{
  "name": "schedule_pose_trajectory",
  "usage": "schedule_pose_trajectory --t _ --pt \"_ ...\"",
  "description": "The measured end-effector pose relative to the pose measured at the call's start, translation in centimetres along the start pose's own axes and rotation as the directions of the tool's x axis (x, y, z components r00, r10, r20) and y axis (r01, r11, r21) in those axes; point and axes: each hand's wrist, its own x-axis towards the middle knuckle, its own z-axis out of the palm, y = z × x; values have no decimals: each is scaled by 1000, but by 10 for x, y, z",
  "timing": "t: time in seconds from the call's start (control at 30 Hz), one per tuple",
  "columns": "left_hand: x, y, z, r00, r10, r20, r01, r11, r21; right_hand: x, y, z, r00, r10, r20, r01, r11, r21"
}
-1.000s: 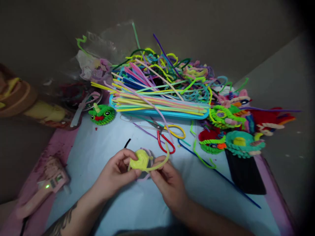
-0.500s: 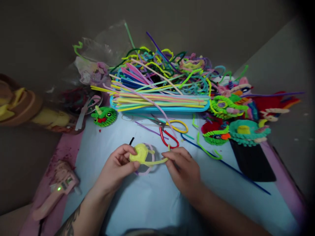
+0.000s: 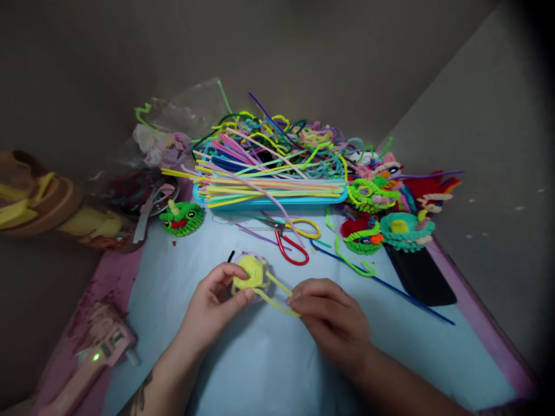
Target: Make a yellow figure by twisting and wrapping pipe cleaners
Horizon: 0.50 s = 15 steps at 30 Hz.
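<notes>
My left hand (image 3: 215, 300) pinches a round yellow coiled pipe-cleaner piece (image 3: 250, 269) between thumb and fingers; lilac pipe-cleaner loops show around its edge. Two yellow strands (image 3: 273, 303) run from this piece to my right hand (image 3: 332, 315), whose fingertips are closed on the yellow pipe cleaner. Both hands are above the blue table cover. Just beyond them lie scissors (image 3: 280, 228) with one red and one yellow handle, blades spread. A short black stick (image 3: 231, 256) is near my left fingers.
Behind is a blue tray (image 3: 277, 205) heaped with pipe cleaners. A green horned figure (image 3: 182, 219) sits to the left, a glue gun (image 3: 102, 352) with a green light at front left. Several colourful pipe-cleaner figures (image 3: 405, 231) and a black flat object (image 3: 420, 274) are on the right.
My right hand has moved down with the yellow pipe cleaner, which now stretches as two strands from the coiled piece. The piece has turned slightly, and the camera view has shifted.
</notes>
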Motion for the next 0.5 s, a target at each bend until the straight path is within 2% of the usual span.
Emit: schedule_pose_trajectory --t 0.1,0.2,0.23,0.3,0.37,0.4,0.47,0.5 --pt "-1 1 -6 999 39 -6 -39 997 61 0 2 2 996 83 -23 -81 994 66" --pt "-2 2 -12 996 43 74 -51 993 108 2 9 7 959 271 -80 -240 930 280" --pt "-2 2 -13 994 42 104 -54 992 118 3 12 9 933 352 -75 -299 875 382" --pt "-2 2 -14 989 42 144 -60 990 125 6 17 14 859 512 -8 -416 706 573" --pt "-2 2 -13 985 29 170 -49 992 114 8 19 18 766 638 79 -512 531 676" --pt "-2 2 -12 983 16 182 -36 994 103 9 20 19 724 682 102 -542 472 695" --pt "-2 1 -10 982 -10 188 -4 997 73 9 19 22 672 733 105 -581 434 688" --pt "-2 1 -8 983 -19 181 9 998 55 9 19 22 665 740 100 -597 446 666"
